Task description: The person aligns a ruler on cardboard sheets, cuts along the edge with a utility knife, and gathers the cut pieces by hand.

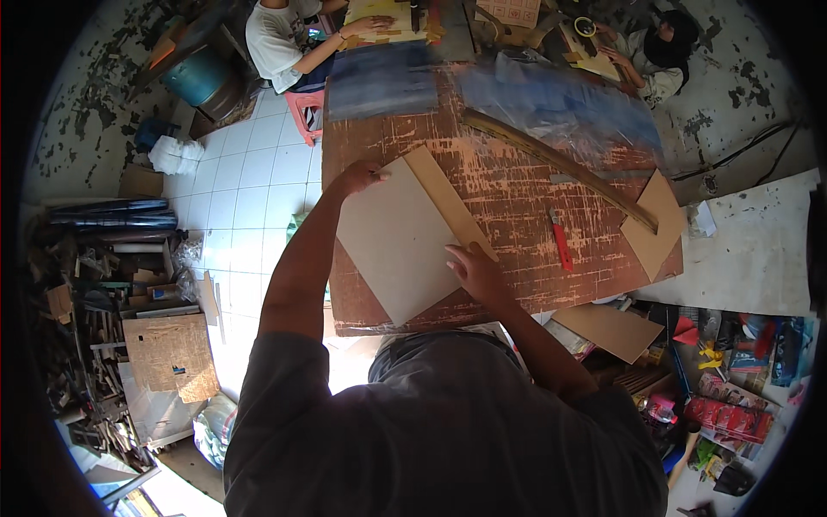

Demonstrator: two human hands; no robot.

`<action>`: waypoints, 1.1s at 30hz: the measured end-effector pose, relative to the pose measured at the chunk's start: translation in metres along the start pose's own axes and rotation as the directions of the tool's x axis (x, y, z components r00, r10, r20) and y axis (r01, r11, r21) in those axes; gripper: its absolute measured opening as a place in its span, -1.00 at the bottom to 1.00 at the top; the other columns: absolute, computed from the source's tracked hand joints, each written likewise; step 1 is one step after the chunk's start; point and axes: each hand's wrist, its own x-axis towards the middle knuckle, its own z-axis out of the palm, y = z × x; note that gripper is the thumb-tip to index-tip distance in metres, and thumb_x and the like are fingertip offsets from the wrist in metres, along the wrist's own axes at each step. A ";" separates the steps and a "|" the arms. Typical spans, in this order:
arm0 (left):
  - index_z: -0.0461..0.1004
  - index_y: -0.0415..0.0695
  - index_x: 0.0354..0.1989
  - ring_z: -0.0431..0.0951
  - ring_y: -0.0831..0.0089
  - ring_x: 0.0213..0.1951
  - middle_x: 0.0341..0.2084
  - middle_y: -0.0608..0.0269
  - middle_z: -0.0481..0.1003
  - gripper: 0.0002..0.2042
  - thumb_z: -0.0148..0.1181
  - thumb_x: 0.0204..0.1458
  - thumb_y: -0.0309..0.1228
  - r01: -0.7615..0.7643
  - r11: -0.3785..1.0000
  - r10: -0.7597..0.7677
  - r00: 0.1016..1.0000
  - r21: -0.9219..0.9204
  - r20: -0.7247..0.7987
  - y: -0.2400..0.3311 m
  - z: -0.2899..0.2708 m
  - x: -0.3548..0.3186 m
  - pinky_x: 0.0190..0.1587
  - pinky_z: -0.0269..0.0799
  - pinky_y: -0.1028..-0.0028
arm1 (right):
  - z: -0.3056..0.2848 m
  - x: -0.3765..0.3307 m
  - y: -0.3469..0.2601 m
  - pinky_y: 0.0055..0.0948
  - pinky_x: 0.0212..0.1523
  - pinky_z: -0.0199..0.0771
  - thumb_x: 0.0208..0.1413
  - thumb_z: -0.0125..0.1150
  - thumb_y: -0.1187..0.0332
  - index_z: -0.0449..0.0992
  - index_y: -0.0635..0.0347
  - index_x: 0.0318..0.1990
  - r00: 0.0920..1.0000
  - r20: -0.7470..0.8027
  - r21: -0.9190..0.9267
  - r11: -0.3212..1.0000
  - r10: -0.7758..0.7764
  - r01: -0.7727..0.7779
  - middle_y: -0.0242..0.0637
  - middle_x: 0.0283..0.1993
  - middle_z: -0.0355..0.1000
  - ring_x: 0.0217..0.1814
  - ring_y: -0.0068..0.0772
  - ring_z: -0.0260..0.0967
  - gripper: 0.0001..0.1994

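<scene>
Board first: that pale grey panel (396,241) lies slanted on the scratched brown table (508,194), right in front of the person, with a tan board (452,207) showing along its right-hand edge (can't tell how far it runs underneath). Looks flat and thin, so I'd guess light and fairly stiff, probably easy to slide, with corners that might dent if knocked. I'd take it by opposite edges, keeping the middle free so it doesn't flex. Left hand (362,177) is curled at the upper-left edge, thumb over the face; whether the fingers pinch from below, I can't tell. Right hand (474,271) is loose, fingers parted, tips touching down around the seam between the two boards, not clenched on anything.
</scene>
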 end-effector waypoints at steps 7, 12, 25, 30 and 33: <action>0.62 -0.19 -0.23 0.61 0.18 -0.28 -0.36 0.01 0.61 -0.60 0.45 -0.10 -0.12 0.006 0.998 0.000 0.996 0.065 -0.093 0.020 0.011 -0.009 -0.21 0.47 0.26 | 0.020 -0.007 0.011 -0.18 -0.18 0.53 0.20 0.19 0.21 0.51 -0.11 0.12 0.998 -0.017 -0.232 0.972 -0.052 0.047 -0.17 -0.12 0.32 -0.08 -0.13 0.41 -0.67; 0.60 -0.21 -0.32 0.62 0.26 -0.31 -0.40 0.04 0.61 -0.71 0.47 -0.13 -0.27 -0.014 1.000 0.008 0.978 -0.026 -0.210 0.009 0.008 -0.020 -0.22 0.48 0.33 | 0.017 -0.011 0.010 -0.18 -0.16 0.51 0.19 0.21 0.21 0.51 -0.12 0.12 0.995 0.016 -0.220 0.971 -0.097 0.098 -0.18 -0.14 0.30 -0.07 -0.14 0.38 -0.66; 0.55 -0.20 -0.20 0.67 0.42 -0.47 -0.46 0.18 0.62 -0.73 0.15 0.23 -0.21 0.481 0.701 -0.544 0.838 -0.527 0.042 0.017 0.081 -0.252 -0.51 0.51 0.51 | 0.024 0.007 0.029 -0.15 -0.13 0.48 0.16 0.25 0.22 0.52 -0.09 0.12 0.988 0.097 -0.241 0.960 -0.121 0.142 -0.14 -0.13 0.31 -0.04 -0.09 0.38 -0.64; 0.50 -0.29 -0.04 0.67 0.38 -0.39 -0.38 0.13 0.62 -0.69 0.13 0.23 -0.28 0.490 0.413 -0.536 0.812 -0.768 0.231 0.042 0.146 -0.299 -0.38 0.62 0.42 | 0.027 0.006 0.037 -0.11 -0.03 0.42 0.13 0.28 0.20 0.53 -0.07 0.10 0.973 0.071 -0.333 0.914 -0.219 0.230 -0.11 -0.09 0.29 0.04 -0.04 0.33 -0.64; 0.51 -0.31 -0.06 0.66 0.40 -0.34 -0.33 0.13 0.61 -0.71 0.13 0.22 -0.32 0.366 0.365 -0.528 0.839 -0.856 0.133 0.053 0.157 -0.311 -0.30 0.63 0.43 | 0.021 0.007 0.027 -0.09 0.02 0.39 0.14 0.26 0.20 0.54 -0.06 0.10 0.982 0.158 -0.257 0.956 -0.103 0.142 -0.08 -0.08 0.27 0.04 -0.02 0.31 -0.65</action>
